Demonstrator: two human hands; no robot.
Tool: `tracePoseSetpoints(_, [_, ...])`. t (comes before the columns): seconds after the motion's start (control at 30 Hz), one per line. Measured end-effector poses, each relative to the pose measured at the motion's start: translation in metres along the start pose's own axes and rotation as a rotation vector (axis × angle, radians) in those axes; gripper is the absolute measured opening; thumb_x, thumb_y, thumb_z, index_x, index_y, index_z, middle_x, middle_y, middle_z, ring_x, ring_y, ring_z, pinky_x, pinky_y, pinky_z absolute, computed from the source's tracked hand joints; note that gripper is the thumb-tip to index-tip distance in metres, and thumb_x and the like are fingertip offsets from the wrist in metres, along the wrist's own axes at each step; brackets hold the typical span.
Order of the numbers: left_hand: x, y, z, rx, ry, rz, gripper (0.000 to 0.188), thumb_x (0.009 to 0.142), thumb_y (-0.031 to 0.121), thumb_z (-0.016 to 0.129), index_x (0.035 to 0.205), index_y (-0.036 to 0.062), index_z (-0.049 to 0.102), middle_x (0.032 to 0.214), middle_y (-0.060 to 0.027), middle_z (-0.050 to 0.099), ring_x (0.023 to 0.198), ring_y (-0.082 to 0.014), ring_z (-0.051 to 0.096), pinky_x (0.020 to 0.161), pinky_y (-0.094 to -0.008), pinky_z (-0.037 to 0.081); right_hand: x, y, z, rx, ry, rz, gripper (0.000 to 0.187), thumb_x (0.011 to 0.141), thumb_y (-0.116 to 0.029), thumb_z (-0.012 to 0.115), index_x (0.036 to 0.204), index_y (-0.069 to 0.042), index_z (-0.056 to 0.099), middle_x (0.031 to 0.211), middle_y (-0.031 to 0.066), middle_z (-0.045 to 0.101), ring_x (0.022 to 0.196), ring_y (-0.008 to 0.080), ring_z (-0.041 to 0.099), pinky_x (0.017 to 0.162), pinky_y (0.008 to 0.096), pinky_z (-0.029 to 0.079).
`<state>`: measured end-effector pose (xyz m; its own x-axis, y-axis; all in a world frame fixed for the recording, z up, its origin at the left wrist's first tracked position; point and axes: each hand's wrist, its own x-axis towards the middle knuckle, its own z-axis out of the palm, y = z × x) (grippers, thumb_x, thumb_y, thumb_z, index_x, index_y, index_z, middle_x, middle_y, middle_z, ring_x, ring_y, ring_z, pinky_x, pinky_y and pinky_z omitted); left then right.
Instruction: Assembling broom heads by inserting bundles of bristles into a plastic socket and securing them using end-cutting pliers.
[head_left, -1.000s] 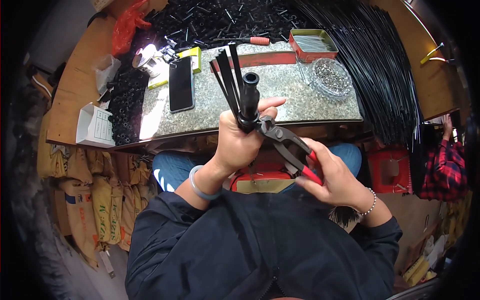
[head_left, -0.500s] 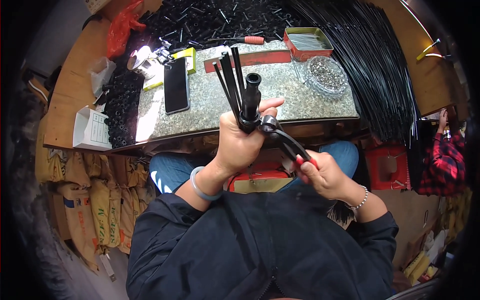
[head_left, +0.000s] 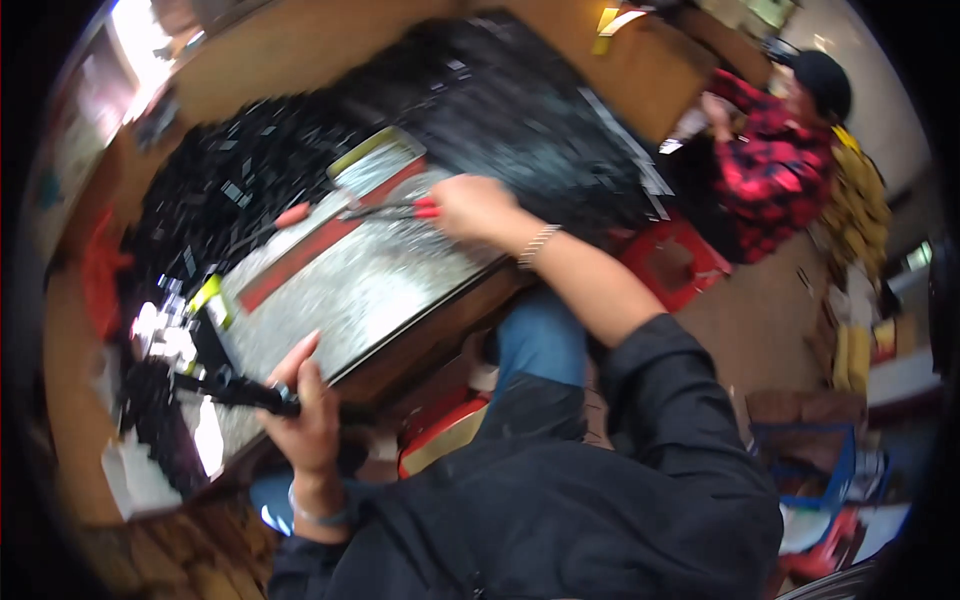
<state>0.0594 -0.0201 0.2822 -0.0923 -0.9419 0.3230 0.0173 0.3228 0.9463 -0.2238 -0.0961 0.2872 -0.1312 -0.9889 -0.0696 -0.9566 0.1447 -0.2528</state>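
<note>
My left hand (head_left: 303,425), low at the table's near left edge, is closed around a black tubular part (head_left: 235,388). In this blurred view its thin rods cannot be told apart. Stretched out over the far right of the stone slab (head_left: 370,290), my right hand (head_left: 478,212) grips pliers (head_left: 385,212) with red handles. Their jaws lie near a tin (head_left: 345,160) holding thin pale pins and above the clear glass dish, which the hand partly covers. Beside the tin runs a red strip (head_left: 290,265). A screwdriver (head_left: 292,215) with a red handle lies just beyond it.
Black rods (head_left: 540,120) lie heaped at the far right, with small black parts (head_left: 240,165) piled behind the slab. A phone (head_left: 208,345) rests near my left hand. A person in a red checkered shirt (head_left: 775,170) sits to the right, past a red stool (head_left: 675,262).
The view has swung and tilted to the right. My right hand has drawn the pliers off the black part and carried them across toward the tin and dish. My left hand still holds the part.
</note>
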Motion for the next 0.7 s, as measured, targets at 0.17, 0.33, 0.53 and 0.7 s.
tracePoseSetpoints(0.17, [0.000,-0.007,0.001,-0.055,-0.077,0.005,0.023,0.090,0.010,0.054,0.108,-0.0027,0.059,0.053,0.0049,0.041,0.041,-0.0017,0.033,0.039,-0.0178,0.022,0.017,-0.011,0.009,0.002,0.012,-0.078,0.016,0.074,-0.014,0.058,0.087,-0.008,0.066,0.090,0.0150,0.065,0.085,0.0328,0.063,0.073,0.0417,0.050])
tracePoseSetpoints(0.33, [0.003,-0.008,0.007,-0.038,-0.086,0.006,0.023,0.089,0.011,0.055,0.107,-0.0027,0.059,0.052,0.0045,0.041,0.040,-0.0019,0.033,0.039,-0.0178,0.022,0.019,-0.005,0.012,-0.010,0.020,-0.044,0.018,0.073,-0.010,0.056,0.088,-0.010,0.066,0.089,0.0134,0.065,0.084,0.0316,0.063,0.072,0.0413,0.050])
tracePoseSetpoints(0.53, [0.004,-0.008,0.007,-0.049,-0.078,-0.015,0.022,0.089,0.009,0.055,0.107,-0.0033,0.059,0.053,0.0044,0.041,0.040,-0.0019,0.033,0.038,-0.0179,0.023,0.020,-0.005,0.011,0.025,0.102,-0.017,0.015,0.075,-0.014,0.057,0.087,-0.012,0.065,0.086,0.0138,0.065,0.084,0.0320,0.063,0.072,0.0423,0.050])
tracePoseSetpoints(0.7, [0.001,0.005,0.011,-0.004,-0.058,-0.074,0.020,0.087,0.004,0.054,0.104,-0.0022,0.062,0.059,0.0060,0.046,0.045,-0.0007,0.036,0.041,-0.0171,0.026,0.009,-0.009,0.006,0.138,0.230,-0.095,0.014,0.073,-0.014,0.056,0.083,-0.010,0.065,0.081,0.0163,0.064,0.079,0.0336,0.063,0.067,0.0432,0.050])
